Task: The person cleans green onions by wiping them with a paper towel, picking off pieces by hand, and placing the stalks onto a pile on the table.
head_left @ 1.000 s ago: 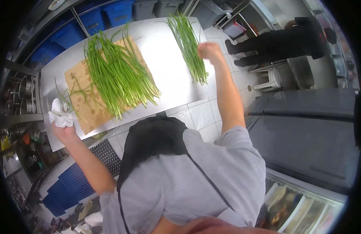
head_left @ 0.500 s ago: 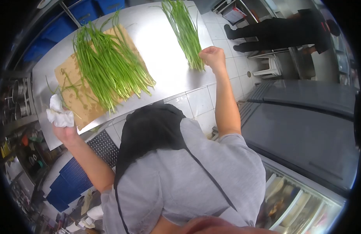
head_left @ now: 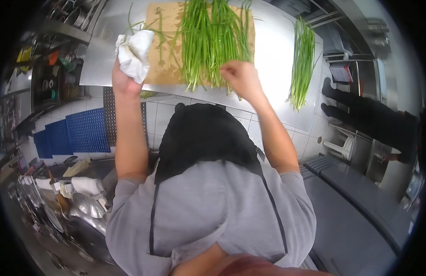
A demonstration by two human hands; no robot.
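Observation:
My left hand point(head_left: 125, 83) is closed around a crumpled white cloth point(head_left: 134, 57) at the left edge of a brown paper sheet point(head_left: 164, 69). A large pile of long green chives point(head_left: 215, 37) lies across the sheet, their pale ends toward me. Over the lower right of this pile is my right hand point(head_left: 244, 80), its fingers curled together at the stalks. What its fingertips hold, if anything, is hidden. Farther right, a smaller chive bundle point(head_left: 303, 64) rests on the metal table point(head_left: 274, 50), apart from both hands.
Loose chive bits point(head_left: 161, 34) are scattered on the left of the paper. Blue perforated mats point(head_left: 87, 131) lie at the left beyond the table. A person in dark clothing point(head_left: 365, 108) stands at the right, near a white stool point(head_left: 342, 145). Grey lids point(head_left: 346, 198) are at lower right.
My right hand has moved left from the smaller bundle to the large pile. The left hand still holds the cloth. The view has turned, so the table sits differently in it.

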